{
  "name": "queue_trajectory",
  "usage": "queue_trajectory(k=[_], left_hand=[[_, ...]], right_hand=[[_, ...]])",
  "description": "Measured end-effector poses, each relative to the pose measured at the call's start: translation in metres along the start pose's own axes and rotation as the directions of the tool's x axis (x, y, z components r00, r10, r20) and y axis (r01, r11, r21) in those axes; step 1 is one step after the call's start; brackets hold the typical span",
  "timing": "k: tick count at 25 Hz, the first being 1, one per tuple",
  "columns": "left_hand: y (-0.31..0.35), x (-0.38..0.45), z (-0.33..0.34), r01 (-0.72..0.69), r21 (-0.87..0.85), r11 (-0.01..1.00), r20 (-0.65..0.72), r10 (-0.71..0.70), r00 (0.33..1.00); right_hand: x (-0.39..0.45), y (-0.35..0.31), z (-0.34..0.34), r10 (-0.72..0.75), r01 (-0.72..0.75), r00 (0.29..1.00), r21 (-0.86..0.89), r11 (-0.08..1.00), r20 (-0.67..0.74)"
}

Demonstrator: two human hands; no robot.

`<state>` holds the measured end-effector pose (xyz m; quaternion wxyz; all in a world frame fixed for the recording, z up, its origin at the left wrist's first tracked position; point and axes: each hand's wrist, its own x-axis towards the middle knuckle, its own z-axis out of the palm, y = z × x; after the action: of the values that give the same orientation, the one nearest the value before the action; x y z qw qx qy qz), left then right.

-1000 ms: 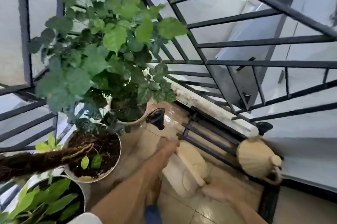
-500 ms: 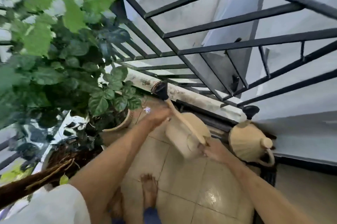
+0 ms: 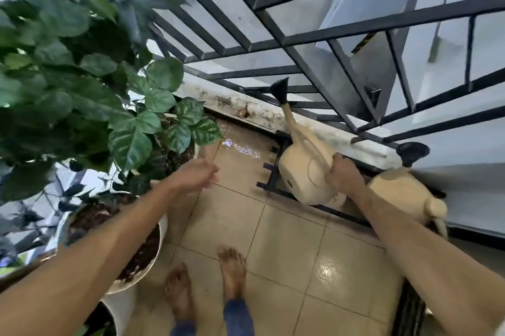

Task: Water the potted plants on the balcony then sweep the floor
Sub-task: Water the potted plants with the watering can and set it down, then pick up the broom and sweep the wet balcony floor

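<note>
Seemingly mid-watering: right hand [image 3: 343, 176] grips can [image 3: 306, 171] handle, left hand [image 3: 198, 176] loosely open, empty, near pot [image 3: 155, 251]; sweeping not begun.

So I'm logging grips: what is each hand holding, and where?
Right hand grips the cream watering can by its handle. Left hand holds nothing.
</note>
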<state>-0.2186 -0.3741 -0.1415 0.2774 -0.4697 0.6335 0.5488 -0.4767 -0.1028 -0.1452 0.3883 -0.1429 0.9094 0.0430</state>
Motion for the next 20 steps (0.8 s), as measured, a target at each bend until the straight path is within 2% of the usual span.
queue_trajectory(k=[2, 4, 7, 10, 12, 15, 17, 20], left_hand=[[-0.012, -0.015, 0.003, -0.023, -0.007, 1.000, -0.025, 0.022, 0.999], [-0.018, -0.043, 0.000, -0.035, 0.157, 0.987, -0.050, 0.043, 0.998], [-0.023, -0.102, -0.012, -0.171, 0.386, 0.907, -0.064, 0.211, 0.975], [-0.032, -0.175, -0.026, -0.235, 0.462, 0.855, -0.007, 0.269, 0.963], [-0.049, -0.235, -0.032, -0.214, 0.490, 0.845, -0.031, 0.263, 0.964], [-0.078, -0.330, -0.026, -0.147, 0.436, 0.888, -0.102, 0.212, 0.972], [-0.103, -0.390, -0.017, -0.120, 0.364, 0.923, -0.232, 0.215, 0.948], [-0.170, -0.523, 0.028, -0.013, 0.227, 0.974, -0.449, 0.116, 0.886]], right_hand=[[-0.021, -0.005, -0.005, -0.005, 0.004, 1.000, -0.017, 1.000, -0.031], [-0.045, -0.014, -0.011, -0.059, 0.058, 0.997, -0.016, 0.998, -0.058], [-0.081, -0.031, -0.042, -0.254, 0.255, 0.967, -0.035, 0.966, 0.021], [-0.130, -0.059, -0.083, -0.436, 0.453, 0.883, -0.070, 0.889, 0.172], [-0.185, -0.078, -0.105, -0.551, 0.581, 0.811, -0.155, 0.799, 0.198], [-0.269, -0.103, -0.121, -0.636, 0.675, 0.738, -0.273, 0.686, 0.225], [-0.324, -0.121, -0.118, -0.684, 0.722, 0.691, -0.268, 0.638, 0.235], [-0.442, -0.134, -0.094, -0.782, 0.836, 0.549, -0.217, 0.505, 0.295]])
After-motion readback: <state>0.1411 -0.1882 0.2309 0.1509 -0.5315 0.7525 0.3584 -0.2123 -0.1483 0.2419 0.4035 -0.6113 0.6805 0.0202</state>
